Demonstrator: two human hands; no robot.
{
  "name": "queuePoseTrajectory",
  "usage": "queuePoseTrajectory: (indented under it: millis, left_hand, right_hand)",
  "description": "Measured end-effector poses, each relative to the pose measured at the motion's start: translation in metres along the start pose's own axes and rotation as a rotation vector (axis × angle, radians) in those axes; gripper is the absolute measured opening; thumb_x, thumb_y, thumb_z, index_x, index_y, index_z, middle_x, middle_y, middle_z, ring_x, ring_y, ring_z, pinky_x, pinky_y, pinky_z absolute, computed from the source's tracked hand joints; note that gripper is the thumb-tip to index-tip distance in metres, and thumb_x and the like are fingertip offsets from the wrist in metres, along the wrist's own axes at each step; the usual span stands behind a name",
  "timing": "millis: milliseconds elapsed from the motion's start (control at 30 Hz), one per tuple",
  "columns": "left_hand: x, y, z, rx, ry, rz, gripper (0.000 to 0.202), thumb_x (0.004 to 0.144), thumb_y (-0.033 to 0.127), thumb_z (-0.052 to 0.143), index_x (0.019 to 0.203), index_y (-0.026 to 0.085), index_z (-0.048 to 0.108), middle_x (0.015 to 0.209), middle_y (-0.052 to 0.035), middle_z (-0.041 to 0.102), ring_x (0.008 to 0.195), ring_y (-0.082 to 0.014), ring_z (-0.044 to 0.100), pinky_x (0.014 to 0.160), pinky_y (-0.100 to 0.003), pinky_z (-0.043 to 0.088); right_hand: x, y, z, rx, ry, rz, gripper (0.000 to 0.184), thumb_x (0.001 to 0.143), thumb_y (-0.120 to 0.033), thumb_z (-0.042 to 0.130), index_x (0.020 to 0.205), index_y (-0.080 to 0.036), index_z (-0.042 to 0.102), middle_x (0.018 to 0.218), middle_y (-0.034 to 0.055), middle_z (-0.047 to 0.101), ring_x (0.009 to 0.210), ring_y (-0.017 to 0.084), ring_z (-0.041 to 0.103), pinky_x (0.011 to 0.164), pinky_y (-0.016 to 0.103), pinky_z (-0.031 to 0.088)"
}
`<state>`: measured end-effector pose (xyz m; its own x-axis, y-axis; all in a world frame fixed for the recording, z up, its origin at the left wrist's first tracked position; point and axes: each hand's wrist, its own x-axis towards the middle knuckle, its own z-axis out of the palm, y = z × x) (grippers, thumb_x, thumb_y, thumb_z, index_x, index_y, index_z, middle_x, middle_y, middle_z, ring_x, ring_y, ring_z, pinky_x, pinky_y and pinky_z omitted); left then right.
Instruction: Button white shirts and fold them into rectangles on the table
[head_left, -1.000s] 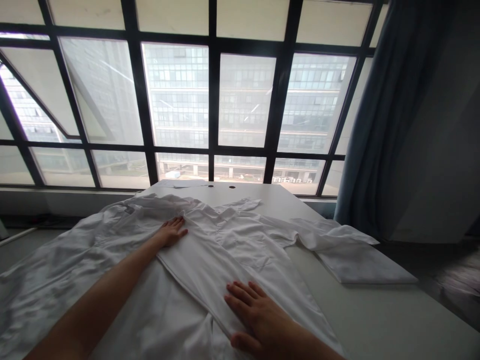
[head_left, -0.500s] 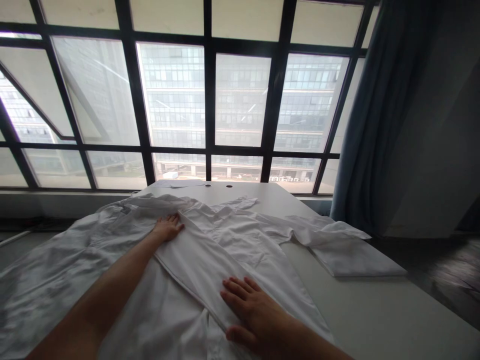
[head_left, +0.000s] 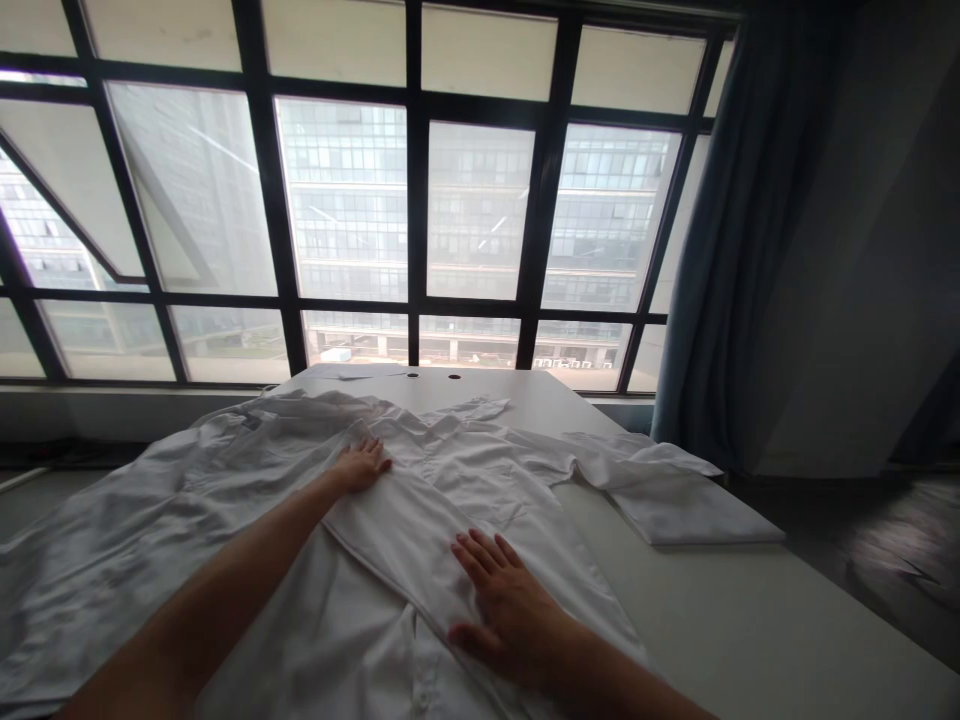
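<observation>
No readable text in view — no legible labels, brands, numbers or signs.

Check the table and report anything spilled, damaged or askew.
Nothing looks spilled or damaged on the table. Only creasing stands out: the white fabric at the left lies rumpled, whereas the white shirt is smoother between the left hand and right hand. Fine stains would be hard to see.

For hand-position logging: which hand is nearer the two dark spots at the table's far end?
Left: the left hand lies on white fabric short of the spots; the right hand, nearer the camera, is farther away.
</observation>
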<state>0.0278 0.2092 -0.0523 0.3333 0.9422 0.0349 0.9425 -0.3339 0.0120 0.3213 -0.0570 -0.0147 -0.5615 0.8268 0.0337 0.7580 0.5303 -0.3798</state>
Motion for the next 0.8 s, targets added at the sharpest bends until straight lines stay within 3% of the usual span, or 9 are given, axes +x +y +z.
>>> queuePoseTrajectory:
  millis: [100,200,300,433,533,667,800]
  left_hand:
    - [-0.027,0.026,0.007,-0.060,-0.024,0.189,0.070,0.096,0.063,0.023,0.154,0.024,0.024,0.160,-0.0121,0.019,0.147,-0.0336,0.017,0.112,-0.060,0.020]
    - [-0.051,0.030,0.011,-0.102,-0.039,0.292,0.071,0.095,0.066,0.023,0.155,0.027,0.019,0.161,-0.0092,0.016,0.148,-0.0288,0.013,0.115,-0.054,0.016]
    - [-0.061,0.002,0.004,-0.080,-0.047,0.178,0.069,0.097,0.062,0.021,0.154,0.024,0.024,0.160,-0.0096,0.018,0.148,-0.0260,0.015,0.117,-0.050,0.012]
    - [-0.059,-0.046,-0.006,-0.027,-0.034,-0.012,0.065,0.097,0.056,0.028,0.153,0.022,0.029,0.160,-0.0102,0.019,0.148,-0.0284,0.017,0.116,-0.052,0.014]
    - [-0.064,-0.057,-0.005,-0.030,0.017,-0.078,0.063,0.098,0.052,0.028,0.151,0.020,0.032,0.159,-0.0115,0.022,0.146,-0.0293,0.021,0.116,-0.052,0.016]
    - [-0.087,-0.040,-0.002,-0.020,0.064,-0.067,0.065,0.098,0.055,0.027,0.149,0.017,0.036,0.158,-0.0142,0.026,0.146,-0.0327,0.021,0.114,-0.057,0.017]
    - [-0.113,-0.017,-0.004,-0.047,-0.033,0.096,0.076,0.091,0.071,0.029,0.151,0.025,0.031,0.159,-0.0107,0.022,0.147,-0.0345,0.015,0.113,-0.062,0.014]
  right_hand:
    - [0.002,-0.002,0.003,-0.026,-0.004,0.062,0.073,0.094,-0.060,0.037,0.152,-0.016,0.033,0.159,0.0119,0.024,0.148,0.029,0.013,0.120,0.049,0.008]
    - [0.002,-0.005,0.002,-0.041,-0.047,0.077,0.077,0.091,-0.063,0.041,0.152,-0.016,0.033,0.160,0.0112,0.019,0.148,0.030,0.010,0.119,0.050,0.008]
    - [0.001,-0.007,0.001,-0.048,-0.075,0.080,0.078,0.091,-0.063,0.040,0.153,-0.016,0.030,0.160,0.0113,0.017,0.149,0.029,0.008,0.119,0.050,0.006]
    - [0.000,-0.008,0.001,-0.066,-0.096,0.090,0.079,0.092,-0.064,0.037,0.153,-0.015,0.029,0.160,0.0113,0.017,0.149,0.029,0.008,0.120,0.048,0.006]
    - [0.000,-0.007,0.003,-0.059,-0.080,0.088,0.078,0.091,-0.065,0.038,0.152,-0.016,0.030,0.160,0.0113,0.018,0.149,0.028,0.009,0.119,0.048,0.007]
    - [0.000,-0.007,0.008,-0.064,-0.051,0.082,0.077,0.091,-0.066,0.037,0.152,-0.018,0.033,0.160,0.0101,0.021,0.148,0.028,0.011,0.119,0.047,0.008]
    - [0.005,-0.003,0.006,-0.081,-0.004,0.033,0.074,0.089,-0.066,0.042,0.148,-0.020,0.041,0.157,0.0114,0.031,0.144,0.030,0.025,0.117,0.048,0.018]
